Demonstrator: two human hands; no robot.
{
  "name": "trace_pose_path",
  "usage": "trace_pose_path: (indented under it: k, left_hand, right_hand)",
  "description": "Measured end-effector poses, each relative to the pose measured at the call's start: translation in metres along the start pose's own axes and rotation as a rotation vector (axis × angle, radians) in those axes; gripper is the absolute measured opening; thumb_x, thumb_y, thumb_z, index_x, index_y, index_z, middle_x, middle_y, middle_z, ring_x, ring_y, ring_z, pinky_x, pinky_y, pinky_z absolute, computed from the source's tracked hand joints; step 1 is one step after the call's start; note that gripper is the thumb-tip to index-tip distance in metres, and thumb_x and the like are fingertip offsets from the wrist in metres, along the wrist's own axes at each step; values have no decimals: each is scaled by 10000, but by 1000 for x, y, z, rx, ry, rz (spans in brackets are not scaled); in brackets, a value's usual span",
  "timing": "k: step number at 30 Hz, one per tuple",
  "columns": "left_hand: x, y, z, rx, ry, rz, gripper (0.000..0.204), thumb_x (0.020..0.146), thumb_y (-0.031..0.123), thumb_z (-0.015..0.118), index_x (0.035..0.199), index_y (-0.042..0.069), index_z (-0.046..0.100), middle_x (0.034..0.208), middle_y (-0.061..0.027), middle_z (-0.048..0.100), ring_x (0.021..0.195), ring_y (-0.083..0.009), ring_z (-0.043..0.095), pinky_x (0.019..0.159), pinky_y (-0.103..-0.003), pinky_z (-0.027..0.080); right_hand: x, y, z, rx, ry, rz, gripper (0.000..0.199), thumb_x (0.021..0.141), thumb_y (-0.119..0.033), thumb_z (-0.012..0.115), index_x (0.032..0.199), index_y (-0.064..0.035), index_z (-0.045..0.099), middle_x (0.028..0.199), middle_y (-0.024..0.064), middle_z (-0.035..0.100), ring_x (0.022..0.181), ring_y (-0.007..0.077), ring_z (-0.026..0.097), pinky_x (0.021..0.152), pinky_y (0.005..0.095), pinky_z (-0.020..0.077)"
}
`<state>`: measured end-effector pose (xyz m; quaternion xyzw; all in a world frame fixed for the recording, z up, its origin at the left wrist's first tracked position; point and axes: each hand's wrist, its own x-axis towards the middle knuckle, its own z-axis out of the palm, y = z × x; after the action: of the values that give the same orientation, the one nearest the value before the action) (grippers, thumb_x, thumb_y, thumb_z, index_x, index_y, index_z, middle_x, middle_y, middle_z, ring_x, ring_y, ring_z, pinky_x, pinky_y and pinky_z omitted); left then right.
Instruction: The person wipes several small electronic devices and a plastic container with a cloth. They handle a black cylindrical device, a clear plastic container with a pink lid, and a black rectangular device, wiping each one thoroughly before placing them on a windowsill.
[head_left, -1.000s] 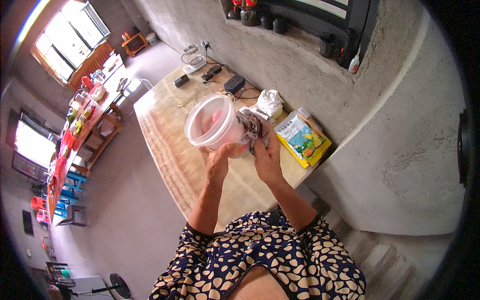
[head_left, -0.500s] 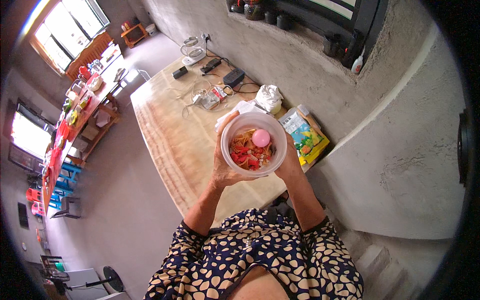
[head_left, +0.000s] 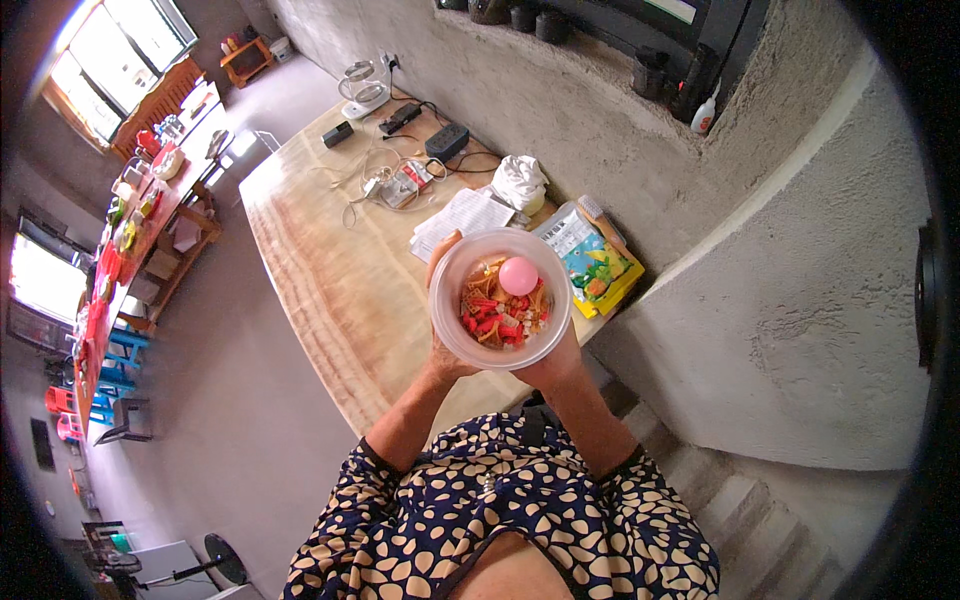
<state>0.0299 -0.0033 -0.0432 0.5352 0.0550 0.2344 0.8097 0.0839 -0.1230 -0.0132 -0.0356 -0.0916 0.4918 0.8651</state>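
Between my two hands I hold a round, clear plastic tub (head_left: 448, 325) above the near part of the table, its mouth facing up at me. Inside lie red and tan dry-looking bits (head_left: 490, 315), whose kind I cannot make out, with a smooth pink ball (head_left: 518, 276) on top. My left hand (head_left: 447, 362) wraps the tub's left side, fingertips showing past its upper left rim. My right hand (head_left: 556, 366) closes round the lower right side; the tub hides most of its fingers.
On the table (head_left: 310, 250) are papers (head_left: 465, 222), a white bag (head_left: 520, 183), a yellow-and-blue packet (head_left: 595, 262), tangled cables and a black power block (head_left: 447, 141). A rough wall (head_left: 780, 290) rises at the right, with steps (head_left: 735, 510) below it. Another long, loaded table (head_left: 150, 235) stands far left.
The tub has come slightly lower and looks a little larger. My right hand has shifted down its side. The table and its things have moved leftward in the picture.
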Motion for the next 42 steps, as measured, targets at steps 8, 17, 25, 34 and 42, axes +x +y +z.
trace_pose_path:
  k: [8, 17, 25, 34, 42]
  left_hand:
    - [3, -3, 3, 337, -182, 279, 1070, 495, 165, 881, 1355, 34, 258, 1332, -122, 375, 1176, -203, 420, 1006, -349, 360]
    - [7, -48, -25, -111, -128, -62, 930, 655, 143, 791, 1377, 70, 210, 1362, -93, 333, 1204, -203, 397, 1049, -357, 318]
    - [13, -4, 13, 343, -72, 122, 1246, 417, 267, 905, 1391, 15, 169, 1433, -144, 192, 1290, -223, 290, 1063, -348, 253]
    - [22, 4, 41, 376, -307, 289, 1222, 463, 206, 894, 1394, 53, 118, 1390, -121, 255, 1239, -212, 369, 1043, -353, 304]
    - [32, 8, 57, 296, -221, 254, 1226, 464, 139, 891, 1394, 77, 94, 1316, -131, 372, 1217, -239, 400, 1035, -386, 330]
  right_hand:
    - [-29, -12, -29, -429, 369, -130, 487, 819, -83, 590, 1248, 5, 377, 1108, 145, 553, 962, 253, 576, 833, 376, 462]
    - [1, -22, -8, -469, -5, -303, 451, 880, -218, 517, 1264, -18, 394, 1262, 143, 464, 1147, 245, 483, 989, 407, 397]
    - [-13, -23, -47, -220, 274, 26, 496, 898, -325, 436, 1304, -50, 360, 1261, 148, 468, 1114, 276, 513, 919, 427, 457]
    - [-10, -56, -19, -344, 433, -332, 310, 875, -130, 415, 1129, 23, 504, 1075, 139, 579, 969, 204, 590, 846, 323, 495]
    - [6, -85, -5, -748, 612, -813, 196, 879, -123, 475, 1036, -18, 525, 958, 89, 582, 842, 171, 592, 737, 322, 510]
